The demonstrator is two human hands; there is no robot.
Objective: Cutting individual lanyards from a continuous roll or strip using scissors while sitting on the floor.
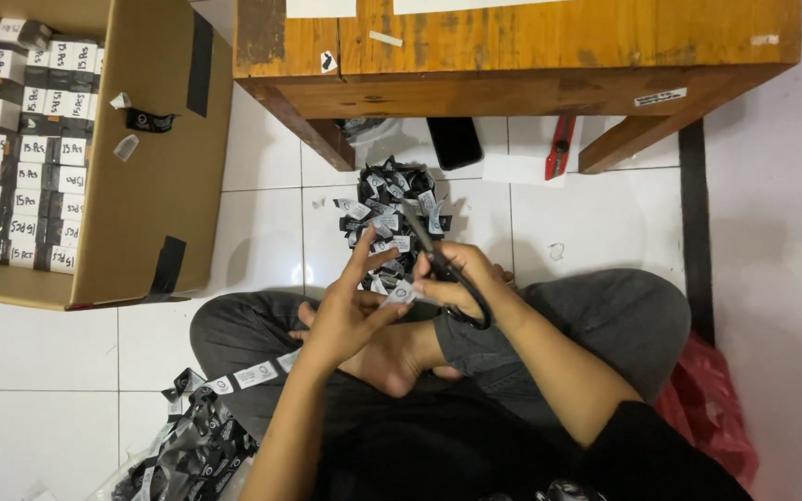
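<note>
We are observing a person sitting cross-legged on the tiled floor (262, 158), both hands working at the centre of the frame. The right hand (461, 278) is gripping one pair of black scissors (443, 264), its fingers closed through the handle loops; the blades are pointing toward the upper left, so the long axis is running diagonally up and away from the body. The left hand (345, 315) is pinching a woven label strip (399, 294) between thumb and forefinger, the other fingers spread apart. The label end is lying just left of the scissors and touching the left fingertips, so the left hand is nearer. The strip is trailing down over the left knee to a tangled heap (192, 445) at the lower left. One pile of cut labels (392, 209) is lying directly above the hands; we cannot count them. One cardboard box (155, 176) of packed bundles is sitting at the upper left, one wooden desk (512, 46) at the top, with one phone (454, 141) and one red cutter (562, 146) beneath.
</note>
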